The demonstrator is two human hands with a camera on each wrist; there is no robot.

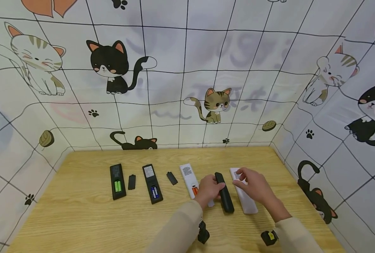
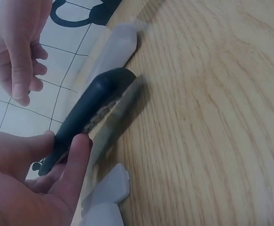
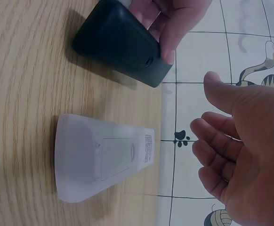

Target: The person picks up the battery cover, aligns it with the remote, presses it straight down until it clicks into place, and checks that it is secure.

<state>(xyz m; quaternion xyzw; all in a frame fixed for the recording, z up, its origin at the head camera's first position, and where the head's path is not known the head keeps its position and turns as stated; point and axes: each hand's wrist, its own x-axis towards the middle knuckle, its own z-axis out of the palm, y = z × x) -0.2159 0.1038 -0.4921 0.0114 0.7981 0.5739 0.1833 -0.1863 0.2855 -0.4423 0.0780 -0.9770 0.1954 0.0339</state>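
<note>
My left hand [image 1: 210, 191] pinches a black remote control [image 1: 226, 196] between thumb and fingers. In the left wrist view the black remote [image 2: 92, 101] is lifted off the wood, its button side facing down. Its back with a closed battery cover shows in the right wrist view. My right hand [image 1: 254, 185] hovers above a white remote control [image 1: 247, 202], fingers loosely bent and holding nothing. That white remote [image 3: 104, 160] lies back up, its battery cover closed.
Left of the hands lie a white remote [image 1: 187, 172] with an orange battery showing, a loose white battery cover [image 1: 211, 203], and two black remotes [image 1: 116, 175] [image 1: 149, 175] with exposed batteries. Two black battery covers [image 1: 132, 182] [image 1: 172, 178] lie among them. Cat-print fabric [image 1: 165, 88] surrounds the wooden table [image 1: 89, 225].
</note>
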